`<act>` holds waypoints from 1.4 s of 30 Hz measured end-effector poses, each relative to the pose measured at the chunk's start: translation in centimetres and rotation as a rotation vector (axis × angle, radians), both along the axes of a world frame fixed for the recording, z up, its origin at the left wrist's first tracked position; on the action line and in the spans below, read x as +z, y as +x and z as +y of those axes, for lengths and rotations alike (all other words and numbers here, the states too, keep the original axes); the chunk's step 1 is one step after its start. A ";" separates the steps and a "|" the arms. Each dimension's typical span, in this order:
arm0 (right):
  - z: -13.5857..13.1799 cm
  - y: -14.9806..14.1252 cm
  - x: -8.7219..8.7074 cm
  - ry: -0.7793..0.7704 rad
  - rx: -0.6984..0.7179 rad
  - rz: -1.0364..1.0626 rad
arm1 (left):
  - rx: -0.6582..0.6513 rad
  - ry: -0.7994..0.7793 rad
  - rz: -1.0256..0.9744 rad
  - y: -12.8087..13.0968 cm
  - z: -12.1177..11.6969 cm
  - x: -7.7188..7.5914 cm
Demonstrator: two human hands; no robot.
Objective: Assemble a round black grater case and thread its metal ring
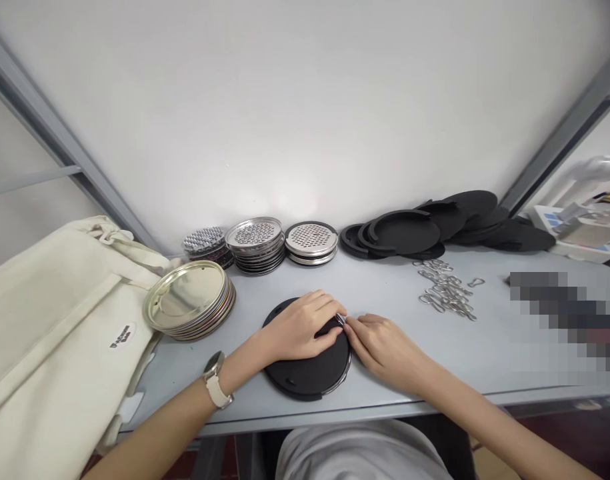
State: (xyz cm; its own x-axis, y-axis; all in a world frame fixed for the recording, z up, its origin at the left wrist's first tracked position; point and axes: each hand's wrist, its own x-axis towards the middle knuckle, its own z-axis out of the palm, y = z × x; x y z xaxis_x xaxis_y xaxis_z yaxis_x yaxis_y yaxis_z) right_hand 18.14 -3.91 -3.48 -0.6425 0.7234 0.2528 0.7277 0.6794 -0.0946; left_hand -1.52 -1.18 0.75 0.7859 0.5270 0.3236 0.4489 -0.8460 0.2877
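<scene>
A round black disc lies on the table in front of me, with a strip of shiny metal rim showing at its lower right edge. My left hand rests across the disc's top, fingers bent and thumb pressed toward its right edge. A small shiny metal clip sits at that edge, between my two hands. My right hand is closed, thumb and forefinger pinching at the clip. The fingers partly cover the clip, so how it joins the disc cannot be seen.
Gold-coloured round lids are stacked at left beside a cream bag. Stacks of perforated metal grater discs stand along the wall. Black round holders lie heaped at back right, with loose metal clips in front.
</scene>
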 end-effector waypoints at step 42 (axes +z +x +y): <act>0.1 0.1 0.2 -0.045 -0.026 0.061 | -0.045 -0.063 -0.033 -0.1 0.1 -0.2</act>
